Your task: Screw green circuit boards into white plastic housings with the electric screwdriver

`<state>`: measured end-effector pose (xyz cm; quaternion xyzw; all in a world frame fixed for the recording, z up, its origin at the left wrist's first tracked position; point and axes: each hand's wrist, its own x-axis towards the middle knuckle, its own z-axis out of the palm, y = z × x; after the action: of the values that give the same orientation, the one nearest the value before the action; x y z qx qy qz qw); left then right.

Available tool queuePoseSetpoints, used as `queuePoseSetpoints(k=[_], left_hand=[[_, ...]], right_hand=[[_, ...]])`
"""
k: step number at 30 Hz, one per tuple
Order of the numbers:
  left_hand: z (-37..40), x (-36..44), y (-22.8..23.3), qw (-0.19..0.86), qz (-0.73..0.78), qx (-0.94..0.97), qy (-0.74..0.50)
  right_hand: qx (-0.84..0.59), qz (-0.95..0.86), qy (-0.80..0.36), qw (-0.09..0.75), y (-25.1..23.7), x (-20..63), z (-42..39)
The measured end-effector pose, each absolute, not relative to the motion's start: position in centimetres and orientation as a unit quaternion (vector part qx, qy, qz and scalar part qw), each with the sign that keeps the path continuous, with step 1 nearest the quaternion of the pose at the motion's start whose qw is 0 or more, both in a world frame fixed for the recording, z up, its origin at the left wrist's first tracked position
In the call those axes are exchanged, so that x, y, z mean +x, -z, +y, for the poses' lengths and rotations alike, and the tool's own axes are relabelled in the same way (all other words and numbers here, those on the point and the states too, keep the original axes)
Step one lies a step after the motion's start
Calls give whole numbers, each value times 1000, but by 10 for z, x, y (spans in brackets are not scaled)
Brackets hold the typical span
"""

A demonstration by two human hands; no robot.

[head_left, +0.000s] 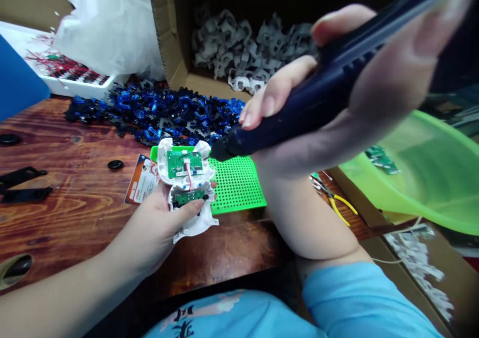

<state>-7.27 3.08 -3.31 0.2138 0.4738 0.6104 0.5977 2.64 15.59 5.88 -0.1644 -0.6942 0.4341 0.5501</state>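
- Screwdriving on the white shell (187,188), I judge; my left hand (157,228) clamps it above the table (75,198).
- Right hand (337,98) grips the driver (299,108), tip beside the shell; next, seat it squarely.

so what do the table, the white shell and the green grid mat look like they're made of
Table: wood or wood veneer, going by the reddish swirling grain, with a glossy varnish sheen.
White shell, held in the left hand: apparently moulded plastic, smooth and matt, with green circuit boards inside.
Green grid mat: probably plastic, uniformly bright with regular holes.
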Motion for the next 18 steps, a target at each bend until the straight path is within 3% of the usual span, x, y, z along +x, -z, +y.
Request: queuePoseSetpoints(k=[4,14,18], left_hand=[[28,-73,34,596,480,242,-597],[25,-76,37,572,525,273,-568],[23,-74,37,564,532,282,-565]], right_hand=[[-72,-543,-486,681,-48,8,157],[-172,-601,-447,640,-48,9,159],[-109,-588,-485,638,-47,10,159]])
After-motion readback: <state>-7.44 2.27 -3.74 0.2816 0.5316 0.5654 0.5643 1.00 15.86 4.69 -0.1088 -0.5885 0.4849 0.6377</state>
